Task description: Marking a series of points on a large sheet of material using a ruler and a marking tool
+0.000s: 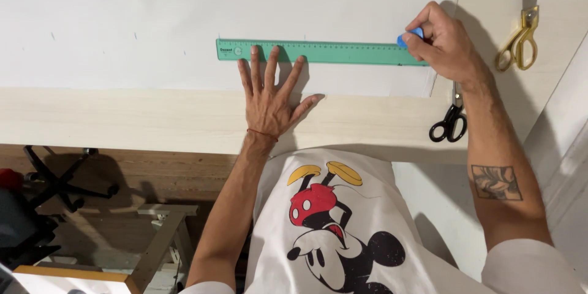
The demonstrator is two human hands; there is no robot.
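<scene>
A left hand [269, 95], fingers splayed flat, pins a long, thin green plastic ruler [321, 52] on white fabric [122, 12], likely light and slippery, while the right hand [444, 43] pinches blue chalk [409, 37] at its end.

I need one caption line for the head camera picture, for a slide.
Left hand pins a green ruler on white fabric; right hand holds blue chalk at its end.
</scene>
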